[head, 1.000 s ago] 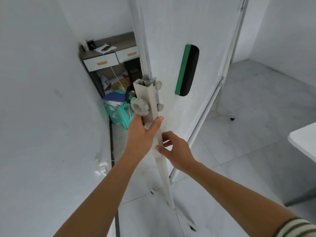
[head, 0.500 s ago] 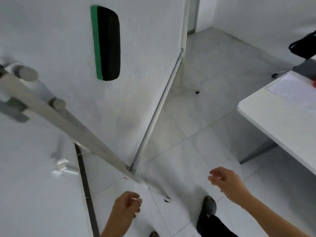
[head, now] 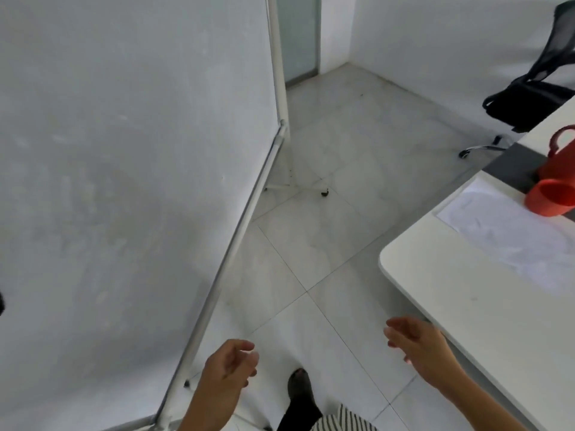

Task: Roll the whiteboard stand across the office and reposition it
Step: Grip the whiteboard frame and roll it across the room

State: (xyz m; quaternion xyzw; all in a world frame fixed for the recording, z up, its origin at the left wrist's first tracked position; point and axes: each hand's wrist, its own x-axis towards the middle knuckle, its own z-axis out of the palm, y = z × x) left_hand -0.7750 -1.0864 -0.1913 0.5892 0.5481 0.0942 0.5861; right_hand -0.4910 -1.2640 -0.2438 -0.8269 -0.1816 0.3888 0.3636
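Both hands have let go of the stand's post since a second ago, and the view has swung rightward. Now the left hand (head: 228, 373) and right hand (head: 420, 349) hang loosely curled and empty above the pale tiled floor (head: 326, 231). Filling the left of the view stands the tall white whiteboard on its wheeled metal frame (head: 242, 219), near a white desk (head: 466, 306). It looks light but top-heavy and wobbly; gripping an upright post seems safest.
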